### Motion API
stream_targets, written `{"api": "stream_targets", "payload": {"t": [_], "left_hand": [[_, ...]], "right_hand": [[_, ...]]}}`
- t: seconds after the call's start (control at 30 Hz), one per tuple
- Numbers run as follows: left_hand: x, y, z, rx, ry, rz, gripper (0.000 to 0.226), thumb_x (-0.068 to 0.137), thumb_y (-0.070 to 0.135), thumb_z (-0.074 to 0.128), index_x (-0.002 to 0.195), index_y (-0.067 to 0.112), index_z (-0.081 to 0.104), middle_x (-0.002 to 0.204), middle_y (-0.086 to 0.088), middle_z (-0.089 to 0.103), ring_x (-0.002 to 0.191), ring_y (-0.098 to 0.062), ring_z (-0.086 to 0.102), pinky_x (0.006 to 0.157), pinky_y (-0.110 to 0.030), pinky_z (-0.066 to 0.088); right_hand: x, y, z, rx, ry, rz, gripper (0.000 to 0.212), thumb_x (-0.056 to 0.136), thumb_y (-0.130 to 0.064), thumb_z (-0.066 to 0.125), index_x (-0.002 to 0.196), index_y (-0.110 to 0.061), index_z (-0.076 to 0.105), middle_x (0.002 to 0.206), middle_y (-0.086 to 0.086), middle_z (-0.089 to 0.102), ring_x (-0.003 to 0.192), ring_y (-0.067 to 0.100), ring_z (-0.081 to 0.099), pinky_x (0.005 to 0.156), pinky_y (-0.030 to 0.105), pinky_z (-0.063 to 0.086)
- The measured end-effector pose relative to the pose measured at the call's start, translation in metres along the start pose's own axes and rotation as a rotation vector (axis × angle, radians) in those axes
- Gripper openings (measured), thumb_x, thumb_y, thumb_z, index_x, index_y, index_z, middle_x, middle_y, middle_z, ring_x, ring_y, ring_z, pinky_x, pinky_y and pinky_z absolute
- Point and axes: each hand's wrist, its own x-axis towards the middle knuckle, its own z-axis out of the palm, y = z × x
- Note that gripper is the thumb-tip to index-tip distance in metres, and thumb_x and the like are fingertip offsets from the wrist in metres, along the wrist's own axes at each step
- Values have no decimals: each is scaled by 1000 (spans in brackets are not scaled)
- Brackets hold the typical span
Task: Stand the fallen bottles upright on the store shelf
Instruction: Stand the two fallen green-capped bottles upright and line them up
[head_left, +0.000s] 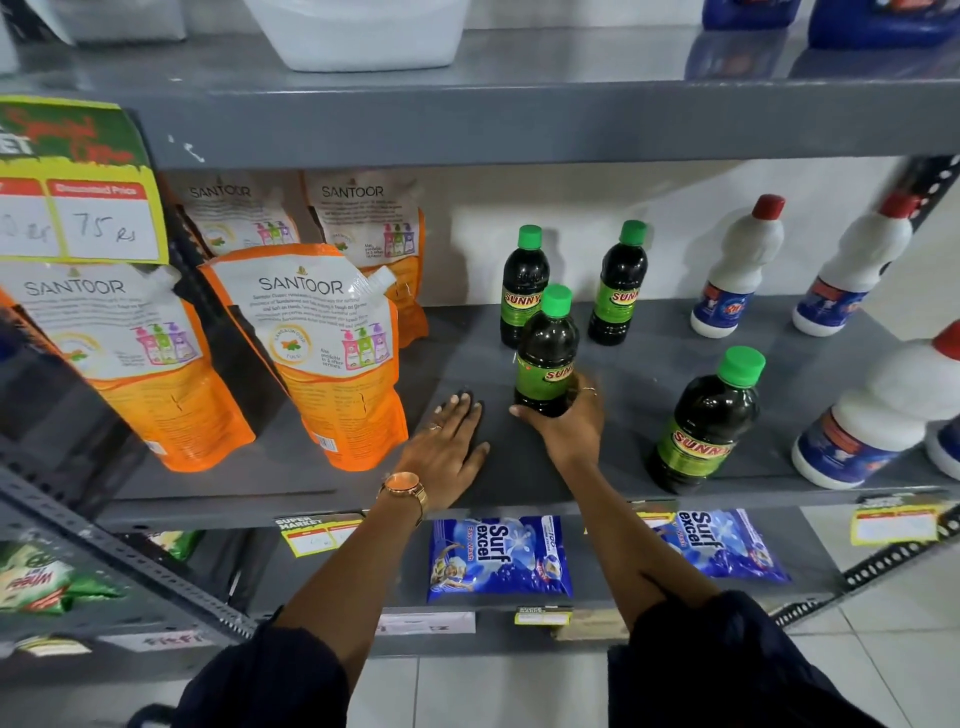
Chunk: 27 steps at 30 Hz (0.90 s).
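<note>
1. Head view looks down on a grey metal shelf (649, 332) in a store, with a white wall behind it, pale floor tiles below, another grey shelf above and one beneath.
2. Four dark bottles with green caps and green "SUNNY" labels stand on the shelf, all upright: two at the back, the back left bottle (523, 286) and the back right bottle (618, 283); the held bottle (546, 351) just in front of the back left one; and the front bottle (706, 421) near the shelf edge, well apart to the right.
3. Three white bottles (737, 265) with red caps and blue labels show clearly on the right, upright; part of one more shows at the frame edge.
4. Four orange and white Santoor pouches (322, 353) stand on the left, two in front and two behind.
5. A yellow price card (78, 218) hangs from the upper shelf on the left, handwritten "75".
6. Two blue Surf excel packs (498, 558) lie on the lower shelf.
7. Left hand (447, 447) lies open and flat, palm down on the bare shelf, fingers spread, just left of the held bottle and not touching it. A watch (405, 488) sits on that wrist.
8. Right hand (569, 421) is curled around the base of the held bottle, thumb on its left side and fingers on its right. I cannot tell whether that bottle's base rests on the shelf.
</note>
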Motion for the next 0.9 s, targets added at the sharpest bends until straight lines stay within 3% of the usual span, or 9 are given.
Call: {"api": "stream_targets", "payload": {"t": [0.07,0.13,0.2,0.27,0.47,0.67,0.9], "left_hand": [[-1,2,-1,30,5,14,73,88,54,3,149,15,6,159,-6,5,146,-15,-2,117,-32,-8],[-2,2,-2,26,5,13,71,89,53,5,149,15,6,159,-6,4,146,-15,-3,116,-31,-10],[-3,1,-3,10,8,14,73,87,55,3,149,16,6,159,-6,4,146,-14,-3,116,-31,-11],[-4,2,-2,-4,9,18,77,84,57,1,149,16,6,159,-5,4,145,-13,-4,115,-30,-11],[-2,1,-1,-5,-2,5,76,84,57,1,149,18,4,160,-4,3,145,-12,-5,115,-30,-12],[-2,-1,-1,-12,-2,6,78,82,59,-1,149,18,4,160,-4,2,145,-13,-6,116,-31,-11],[-1,-1,-4,-37,21,18,81,81,59,1,149,15,10,159,-7,7,146,-16,-1,116,-30,-9]], "right_hand": [[-2,-2,5,-67,14,8,100,51,-45,89,132,-13,40,137,12,42,131,29,40,108,44,38],[-5,-3,4,-33,-6,6,105,52,-45,89,137,-16,34,142,10,38,134,25,35,109,38,35],[-5,-1,-1,28,-6,-14,92,56,-35,90,133,-16,44,133,7,52,123,20,49,97,27,40],[-5,0,-4,32,13,-20,80,56,-31,91,124,-15,53,121,5,62,113,20,57,90,25,43],[-1,0,2,-14,-12,10,91,46,-46,90,123,-19,51,122,5,61,114,22,55,98,39,46],[-1,2,-5,-102,-32,-28,70,56,-31,89,116,-12,60,113,8,69,107,25,63,89,29,47],[-57,5,-36,-235,-80,-88,69,58,-39,88,114,-12,59,109,4,69,102,18,64,79,22,45]]}}
